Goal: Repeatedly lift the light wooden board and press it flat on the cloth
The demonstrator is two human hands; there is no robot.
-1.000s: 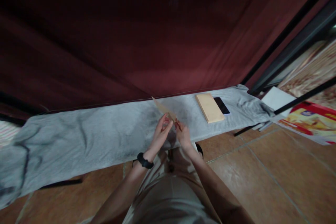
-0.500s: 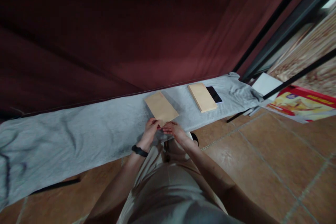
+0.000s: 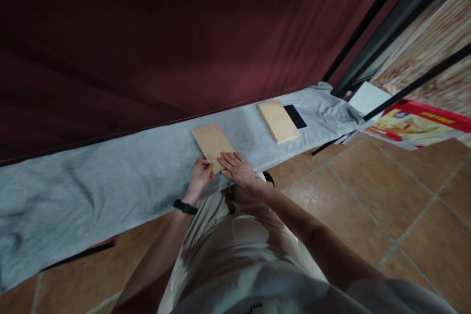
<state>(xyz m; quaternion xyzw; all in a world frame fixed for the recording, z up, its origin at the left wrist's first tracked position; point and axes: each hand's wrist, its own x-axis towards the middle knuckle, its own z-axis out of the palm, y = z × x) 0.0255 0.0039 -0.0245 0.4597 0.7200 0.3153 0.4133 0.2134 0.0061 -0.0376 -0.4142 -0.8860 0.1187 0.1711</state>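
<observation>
A brown paper envelope (image 3: 210, 141) lies on the grey cloth in front of me. My left hand (image 3: 200, 175), with a dark band on its wrist, pinches the envelope's near left corner between thumb and fingers. Flat across the near right part rests my right hand (image 3: 237, 168), fingers stretched out and covering some of the paper. Farther right sits a stack of similar brown envelopes (image 3: 278, 121). A dark flat device (image 3: 295, 117), like a phone or tablet, lies just beyond the stack, partly under or against it.
The grey cloth (image 3: 121, 176) covers a long narrow bench or table against a dark red curtain (image 3: 165, 59). Black metal bars (image 3: 368, 24) stand at the right. A red and yellow printed box (image 3: 415, 125) and white sheets (image 3: 368, 100) are beyond them, above brown floor tiles (image 3: 368, 196).
My right hand has flattened out onto the envelope's near right part. The envelope now lies flat on the cloth, while my left hand keeps its near corner. The view has shifted slightly.
</observation>
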